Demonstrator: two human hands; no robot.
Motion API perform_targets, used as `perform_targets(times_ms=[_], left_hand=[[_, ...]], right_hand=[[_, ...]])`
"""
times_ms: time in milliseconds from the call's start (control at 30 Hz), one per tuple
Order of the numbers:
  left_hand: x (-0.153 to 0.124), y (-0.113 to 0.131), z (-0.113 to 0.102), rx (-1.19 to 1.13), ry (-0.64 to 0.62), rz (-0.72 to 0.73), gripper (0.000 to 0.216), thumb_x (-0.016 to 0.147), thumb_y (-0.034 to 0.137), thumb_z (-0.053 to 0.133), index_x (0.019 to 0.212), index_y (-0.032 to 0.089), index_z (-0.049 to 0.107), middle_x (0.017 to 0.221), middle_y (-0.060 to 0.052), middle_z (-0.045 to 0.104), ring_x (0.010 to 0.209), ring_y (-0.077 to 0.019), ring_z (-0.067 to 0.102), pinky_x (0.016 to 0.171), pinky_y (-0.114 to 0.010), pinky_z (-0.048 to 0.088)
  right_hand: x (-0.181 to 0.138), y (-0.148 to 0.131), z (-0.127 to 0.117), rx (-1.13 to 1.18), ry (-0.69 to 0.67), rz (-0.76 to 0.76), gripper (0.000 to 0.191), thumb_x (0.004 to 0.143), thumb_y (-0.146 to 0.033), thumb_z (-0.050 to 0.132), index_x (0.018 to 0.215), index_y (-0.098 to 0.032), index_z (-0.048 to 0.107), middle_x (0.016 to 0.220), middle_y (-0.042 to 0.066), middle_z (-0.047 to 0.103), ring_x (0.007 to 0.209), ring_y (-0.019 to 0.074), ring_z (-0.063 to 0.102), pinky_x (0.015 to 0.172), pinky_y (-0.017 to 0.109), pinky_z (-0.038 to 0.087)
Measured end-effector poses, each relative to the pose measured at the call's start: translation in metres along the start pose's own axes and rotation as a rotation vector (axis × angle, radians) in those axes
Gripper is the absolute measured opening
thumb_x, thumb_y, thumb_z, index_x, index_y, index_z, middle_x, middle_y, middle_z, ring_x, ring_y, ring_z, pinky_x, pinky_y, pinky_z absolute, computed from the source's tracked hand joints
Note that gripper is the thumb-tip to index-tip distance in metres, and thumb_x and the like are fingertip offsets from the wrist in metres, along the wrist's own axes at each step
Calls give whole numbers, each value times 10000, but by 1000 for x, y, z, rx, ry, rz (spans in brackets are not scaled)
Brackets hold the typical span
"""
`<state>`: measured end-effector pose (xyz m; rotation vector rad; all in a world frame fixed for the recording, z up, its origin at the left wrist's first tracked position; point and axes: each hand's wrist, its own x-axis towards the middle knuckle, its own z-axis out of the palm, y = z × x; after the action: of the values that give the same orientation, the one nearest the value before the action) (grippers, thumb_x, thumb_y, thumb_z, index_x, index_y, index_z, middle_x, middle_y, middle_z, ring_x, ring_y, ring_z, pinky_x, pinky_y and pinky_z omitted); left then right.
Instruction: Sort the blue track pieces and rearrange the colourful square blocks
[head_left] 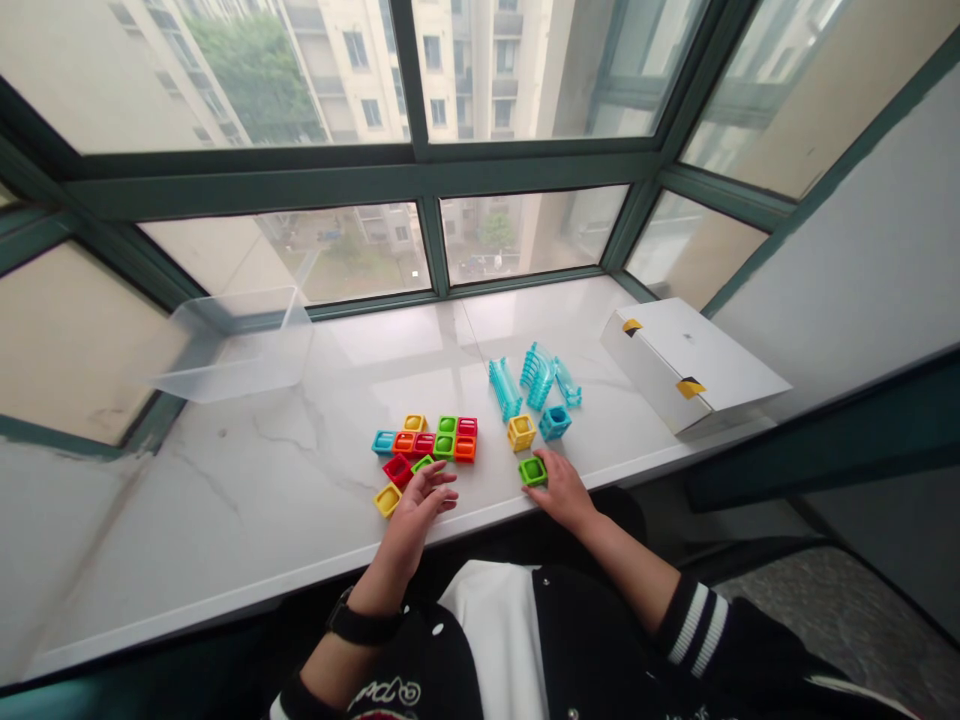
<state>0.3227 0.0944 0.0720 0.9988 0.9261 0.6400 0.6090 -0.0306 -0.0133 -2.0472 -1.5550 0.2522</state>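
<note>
My right hand (564, 490) has its fingers and thumb closed around a green block (533, 470) near the front edge of the sill. Just beyond that block stand a yellow block (521, 432) and a blue block (555, 422). My left hand (421, 508) hovers with fingers apart over the left group and holds nothing. Under and beside it lie a red block (397, 469), a yellow block (388, 500) and a green block (423, 464), the last partly hidden by the fingers. Behind them sit several red, orange, green, blue and yellow blocks (445, 436) set side by side.
Translucent turquoise track pieces (538, 375) lie behind the right-hand blocks. A clear plastic bin (240, 350) stands at the back left of the white marble sill (300, 500). At the right is a white box (697, 360) with yellow-and-black tabs. Green-framed windows (360, 188) border the back.
</note>
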Motion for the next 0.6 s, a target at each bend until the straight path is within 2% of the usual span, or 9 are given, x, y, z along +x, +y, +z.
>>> perform_targets(times_ms=[600], left_hand=[[3,-3,-5,-26,19,7,633,754,446,860,1301,213,646,1193,-111,715,900,-197,699,826,-349,578]], right_hand=[[1,1,0,-3,-27,2,653,858,-373,739,1442,-176,524,1382,175,642,1274,360,602,1111,518,488]])
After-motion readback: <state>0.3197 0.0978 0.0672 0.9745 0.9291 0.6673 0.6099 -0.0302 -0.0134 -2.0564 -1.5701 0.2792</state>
